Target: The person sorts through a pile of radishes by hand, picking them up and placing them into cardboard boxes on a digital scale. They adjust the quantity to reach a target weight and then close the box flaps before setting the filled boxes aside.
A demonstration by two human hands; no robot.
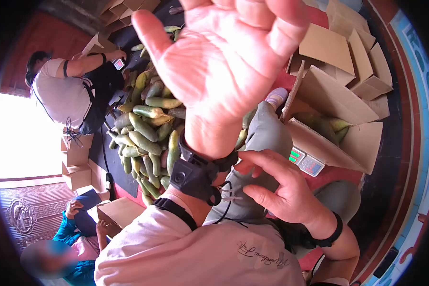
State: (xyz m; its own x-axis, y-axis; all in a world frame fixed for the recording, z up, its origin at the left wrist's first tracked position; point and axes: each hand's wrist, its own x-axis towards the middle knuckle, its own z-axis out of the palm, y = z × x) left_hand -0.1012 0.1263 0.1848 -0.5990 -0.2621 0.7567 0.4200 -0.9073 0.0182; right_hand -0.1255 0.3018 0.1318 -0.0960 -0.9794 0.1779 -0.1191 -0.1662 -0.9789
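Observation:
My left hand (219, 57) is raised close to the camera, palm toward me, fingers spread and holding nothing. A black wrist camera on a strap (191, 178) sits round the left wrist. My right hand (283, 186) reaches in from the right, its index fingertip right at that strap and its thumb apart from it. Behind the left hand lies a big pile of long green vegetables (145, 138) with paler ends, like green radishes. Right of my hands stands an open cardboard box (336, 93) with several of the same vegetables inside. A small digital scale (306, 161) is beside it.
A co-worker (66, 88) at upper left bends by the pile near another scale display (118, 63). A second person (78, 248) at lower left handles a cardboard box (121, 212). More cartons (326, 47) stand at upper right. My bent knee (269, 128) is beside the pile.

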